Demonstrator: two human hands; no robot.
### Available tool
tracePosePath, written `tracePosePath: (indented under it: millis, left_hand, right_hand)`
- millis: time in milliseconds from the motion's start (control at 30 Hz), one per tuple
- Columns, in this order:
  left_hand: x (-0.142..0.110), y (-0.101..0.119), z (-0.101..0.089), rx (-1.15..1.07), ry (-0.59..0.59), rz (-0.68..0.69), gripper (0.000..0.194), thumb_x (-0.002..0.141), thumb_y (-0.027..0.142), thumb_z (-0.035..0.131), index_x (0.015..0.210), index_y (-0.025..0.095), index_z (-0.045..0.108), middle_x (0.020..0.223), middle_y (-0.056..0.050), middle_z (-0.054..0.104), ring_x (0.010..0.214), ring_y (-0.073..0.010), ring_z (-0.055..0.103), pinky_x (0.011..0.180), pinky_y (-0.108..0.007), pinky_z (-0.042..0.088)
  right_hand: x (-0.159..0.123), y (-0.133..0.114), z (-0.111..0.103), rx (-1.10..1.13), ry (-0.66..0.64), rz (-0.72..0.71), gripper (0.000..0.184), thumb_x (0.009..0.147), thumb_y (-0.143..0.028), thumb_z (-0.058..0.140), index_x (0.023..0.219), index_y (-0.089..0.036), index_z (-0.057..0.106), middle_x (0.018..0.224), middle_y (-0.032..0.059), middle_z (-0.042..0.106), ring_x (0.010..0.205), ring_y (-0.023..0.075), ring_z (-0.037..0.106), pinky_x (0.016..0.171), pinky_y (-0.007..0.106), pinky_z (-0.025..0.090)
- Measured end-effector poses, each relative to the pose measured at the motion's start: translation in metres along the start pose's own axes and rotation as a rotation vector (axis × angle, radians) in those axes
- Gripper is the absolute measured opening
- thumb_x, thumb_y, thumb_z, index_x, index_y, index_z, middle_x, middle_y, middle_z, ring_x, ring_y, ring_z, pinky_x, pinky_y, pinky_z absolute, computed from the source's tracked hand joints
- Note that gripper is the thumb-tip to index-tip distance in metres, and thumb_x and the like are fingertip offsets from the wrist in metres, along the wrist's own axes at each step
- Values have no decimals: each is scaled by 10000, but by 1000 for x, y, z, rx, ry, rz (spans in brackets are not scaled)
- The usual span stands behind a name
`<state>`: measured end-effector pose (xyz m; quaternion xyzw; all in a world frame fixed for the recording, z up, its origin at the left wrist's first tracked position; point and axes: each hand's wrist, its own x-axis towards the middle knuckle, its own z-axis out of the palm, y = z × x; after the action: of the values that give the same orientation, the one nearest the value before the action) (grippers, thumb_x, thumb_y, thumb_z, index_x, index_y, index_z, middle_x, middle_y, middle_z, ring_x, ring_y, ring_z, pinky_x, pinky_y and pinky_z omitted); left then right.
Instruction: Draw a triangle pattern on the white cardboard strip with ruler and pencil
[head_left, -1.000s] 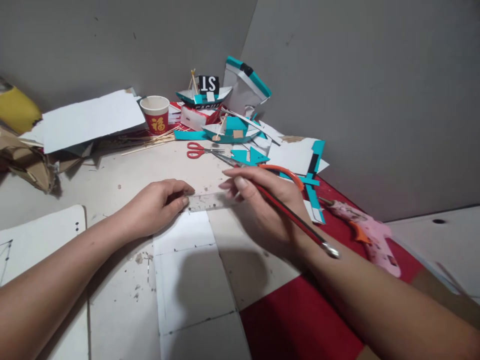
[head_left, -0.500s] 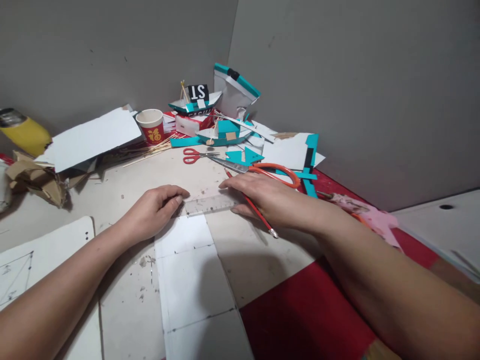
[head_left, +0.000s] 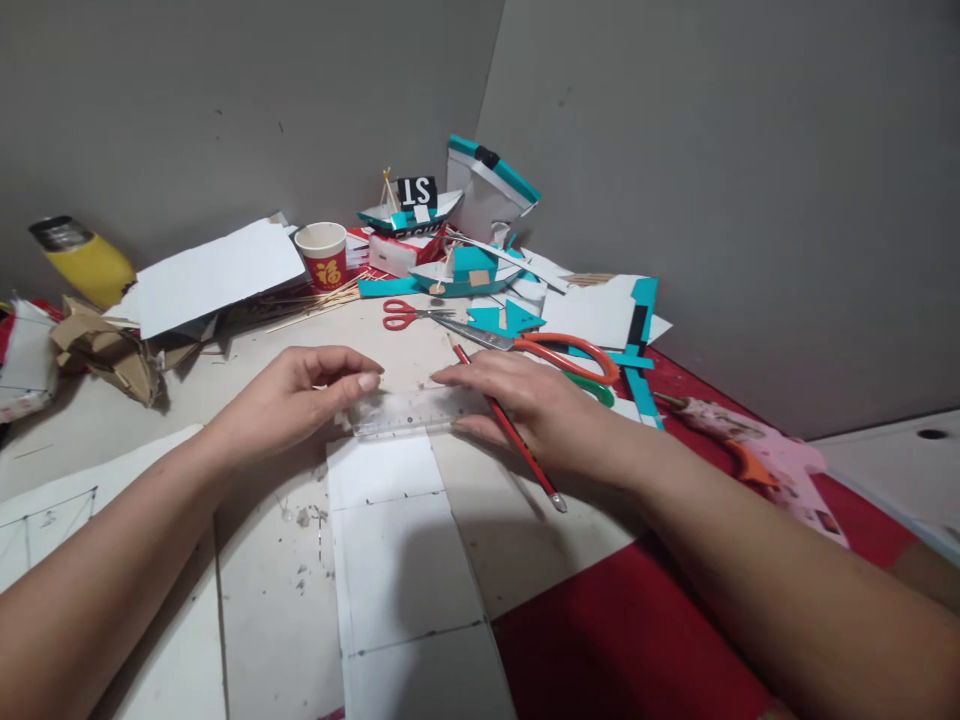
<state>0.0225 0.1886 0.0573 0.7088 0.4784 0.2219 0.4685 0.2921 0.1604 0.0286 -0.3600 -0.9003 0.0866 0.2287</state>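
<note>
A clear plastic ruler (head_left: 409, 410) lies across the far end of a white cardboard strip (head_left: 401, 560) marked with pencil lines. My left hand (head_left: 296, 400) pinches the ruler's left end with curled fingers. My right hand (head_left: 525, 405) lies flat over the ruler's right end, fingers stretched out. A red pencil (head_left: 510, 430) lies under that hand, its metal end sticking out toward me.
Orange-handled scissors (head_left: 555, 350) and small red scissors (head_left: 401, 313) lie beyond the hands. Behind them are teal-and-white paper boats (head_left: 465, 265), a red paper cup (head_left: 324, 255), skewers and card scraps. A pink glue gun (head_left: 750, 450) rests on red cloth at right. Torn cardboard (head_left: 112, 345) sits left.
My right hand turned palm down and laid the pencil on the table, flattening over the ruler's right end. My left hand shifted from pressing the ruler to pinching its left end.
</note>
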Motion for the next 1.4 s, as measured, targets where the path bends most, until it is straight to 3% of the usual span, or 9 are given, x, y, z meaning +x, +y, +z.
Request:
tracePosePath:
  millis: [200,300,400,567,867,1200,1400]
  left_hand:
    - [0,-1,-9,21,-203,15,220,840,369,666,915,177,744,722,6,657,618,-108,529,560,-217,426]
    - [2,-4,-17,-21,-224,18,179,830,328,687,863,157,724,666,25,614,579,-83,486,520,-180,394]
    - [5,-9,-23,-38,-196,-19,152,826,298,697,837,147,697,622,33,592,520,-64,448,467,-156,361]
    - [7,-19,-29,-64,-264,-109,156,834,300,703,879,151,693,592,43,553,468,-53,427,424,-142,358]
    - [7,-21,-33,-131,-341,-206,226,827,272,732,998,129,694,630,28,607,535,-68,549,475,-133,411]
    - [8,-21,-27,-130,-348,-214,146,870,216,666,990,139,693,605,44,575,510,-62,546,464,-128,403]
    - [8,-25,-25,-97,-327,-199,157,908,202,605,1021,130,686,557,41,558,471,-64,504,454,-140,395]
  right_hand:
    - [5,-5,13,-13,169,-111,322,943,-320,596,1229,-172,591,947,98,665,877,238,602,764,378,493]
    - [5,-7,16,-24,286,-141,354,923,-276,616,1269,-207,581,1007,103,685,942,261,625,821,425,505]
    - [3,-14,15,51,481,-54,392,917,-178,609,1293,-283,576,1128,71,706,1037,242,655,920,432,513]
    - [-2,-23,19,322,727,174,309,953,-154,561,1218,-292,638,1011,25,748,911,185,722,860,380,583]
    - [-2,-28,21,342,667,313,227,968,-219,550,1158,-251,671,933,25,760,863,172,721,838,365,590]
    - [-3,-35,18,319,565,390,227,975,-249,533,1161,-229,663,912,33,767,905,187,721,898,381,569]
    - [-5,-31,21,347,545,360,232,977,-262,540,1173,-237,660,923,25,764,889,175,717,884,360,571]
